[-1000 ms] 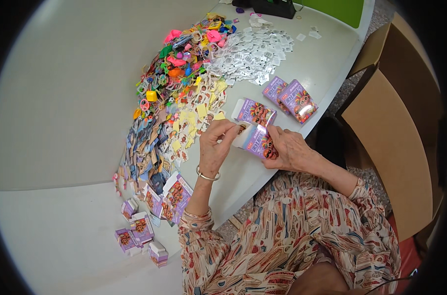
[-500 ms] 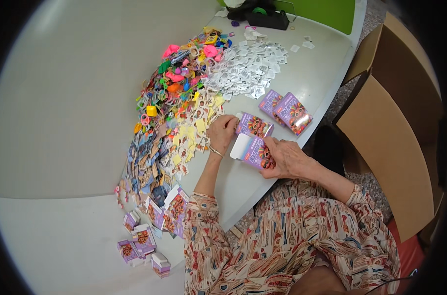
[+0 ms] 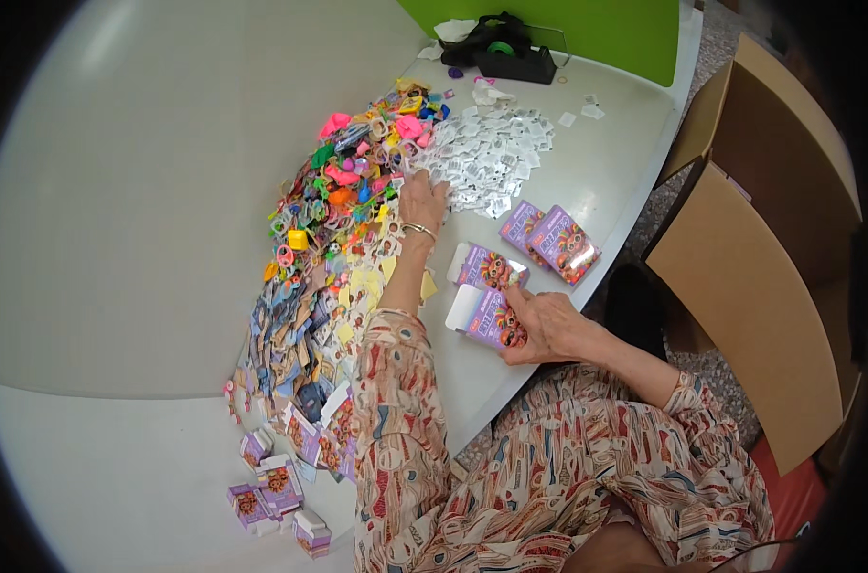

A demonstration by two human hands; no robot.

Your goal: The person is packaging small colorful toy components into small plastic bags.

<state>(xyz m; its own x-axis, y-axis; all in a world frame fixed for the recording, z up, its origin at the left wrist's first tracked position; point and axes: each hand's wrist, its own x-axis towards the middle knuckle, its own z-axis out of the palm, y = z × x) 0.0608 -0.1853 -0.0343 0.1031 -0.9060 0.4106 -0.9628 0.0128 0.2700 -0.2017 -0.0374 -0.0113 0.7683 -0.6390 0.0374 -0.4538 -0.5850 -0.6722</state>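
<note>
My right hand (image 3: 551, 328) is closed on a small purple printed box (image 3: 494, 318), its white end flap standing open toward the left. Just behind lies a second purple box (image 3: 492, 268), also with a white flap out. My left hand (image 3: 422, 202) reaches over the heap, its fingers stretched out where colourful small toys (image 3: 343, 172) meet a pile of small white packets (image 3: 491, 153); the fingertips are partly lost against the packets. Below that wrist spread cream and yellow printed paper pieces (image 3: 357, 272).
Two more purple boxes (image 3: 565, 245) lie near the table's right edge. Bluish folded pieces (image 3: 286, 320) and several purple boxes (image 3: 279, 482) are at the left. A black tape dispenser (image 3: 517, 65) stands at the back. Beside the table is a big open cardboard carton (image 3: 749, 306).
My left hand has left the rear purple box and moved away from me to the toys and white packets. My right hand still holds its box in nearly the same place.
</note>
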